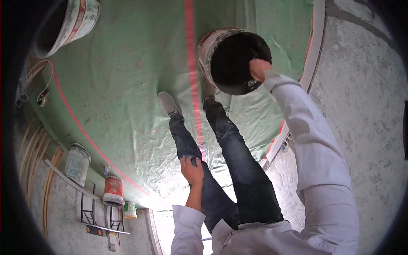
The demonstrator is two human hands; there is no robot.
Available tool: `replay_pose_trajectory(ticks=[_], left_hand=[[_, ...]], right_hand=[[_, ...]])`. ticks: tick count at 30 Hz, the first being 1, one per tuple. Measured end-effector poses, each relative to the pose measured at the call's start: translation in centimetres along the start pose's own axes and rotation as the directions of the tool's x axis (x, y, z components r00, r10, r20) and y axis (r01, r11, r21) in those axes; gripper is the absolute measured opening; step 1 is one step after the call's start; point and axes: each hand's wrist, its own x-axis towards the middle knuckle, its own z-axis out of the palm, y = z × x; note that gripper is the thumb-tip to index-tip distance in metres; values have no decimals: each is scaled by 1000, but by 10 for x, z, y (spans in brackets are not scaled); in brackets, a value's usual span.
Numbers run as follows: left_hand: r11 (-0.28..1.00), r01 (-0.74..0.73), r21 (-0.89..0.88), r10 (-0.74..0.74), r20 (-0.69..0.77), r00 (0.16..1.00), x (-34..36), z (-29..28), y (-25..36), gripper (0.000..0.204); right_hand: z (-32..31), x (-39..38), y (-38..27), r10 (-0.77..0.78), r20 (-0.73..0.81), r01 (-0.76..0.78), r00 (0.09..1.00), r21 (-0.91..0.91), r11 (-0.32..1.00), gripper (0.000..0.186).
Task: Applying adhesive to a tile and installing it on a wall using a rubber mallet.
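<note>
A large bucket [207, 50] with a pale, red-marked wall is tipped over the green floor covering, and its dark mouth faces me. My right hand [258, 69] is closed at the right side of that mouth, gripping the bucket's edge; whether a handle is in the fingers is hidden in the dark. Grey smears show along the lower inside rim. Beside my left knee, my left hand [192, 171] has its fingers curled together against the dark trousers [185, 138]. A small dark patch shows between those fingers, too unclear to name.
Another large bucket [80, 23] is at the upper left. A white bucket [77, 163], a red-and-white bucket [113, 191] and long wooden strips [49, 191] are along the left wall. A bare grey wall [365, 85] rises at right. Red tape [192, 68] crosses the floor covering.
</note>
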Motion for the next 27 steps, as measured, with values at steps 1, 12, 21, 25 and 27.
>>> replay_pose_trajectory(ticks=[1,12,21,25,27], left_hand=[[1000,28,5,-28,14,999,-1,0,0,35],[992,-82,95,79,39,996,14,-11,23,38],[989,-122,88,112,105,988,46,-35,76,32],[975,-121,185,111,67,992,46,-62,60,32],[980,-128,154,112,106,988,46,-53,71,32]], right_hand=[[16,-6,-5,35,21,-36,999,64,997,22],[73,-5,-57,-71,479,-478,875,878,33,24],[28,-55,-13,-223,369,-430,902,725,-538,36],[-17,-131,-16,-178,386,-425,905,830,-362,31],[-25,-147,0,-107,427,-440,898,882,-170,29]])
